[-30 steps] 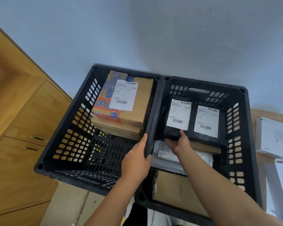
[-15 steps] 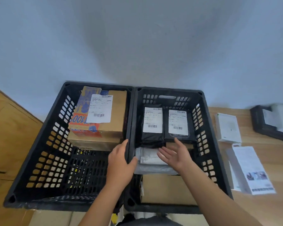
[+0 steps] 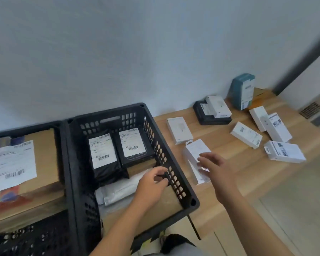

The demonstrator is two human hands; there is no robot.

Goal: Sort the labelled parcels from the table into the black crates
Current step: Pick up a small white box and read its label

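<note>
My right hand point(image 3: 215, 167) open over flat white cardboard parcel point(image 3: 195, 154) beside black slotted plastic crate point(image 3: 174, 174); left hand point(image 3: 152, 181) grips crate wall. Risk: sloppy grip, parcel slips off wooden tabletop point(image 3: 229, 157).

Two black crates stand side by side, the right crate point(image 3: 175, 159) against the wooden desk point(image 3: 235, 174). In it lie two black labelled parcels point(image 3: 116, 154), a silver-grey pouch point(image 3: 118, 191) and brown cardboard. The left crate point(image 3: 63, 163) holds a brown carton point(image 3: 42, 159) with a white label. The left hand point(image 3: 151, 183) curls its fingers over the right crate's right wall. The right hand point(image 3: 218, 170), fingers spread and loose, hovers above a white box point(image 3: 194, 152) on the desk. More white boxes, a black tray point(image 3: 211, 117) and a teal box point(image 3: 242, 91) lie farther back.
</note>
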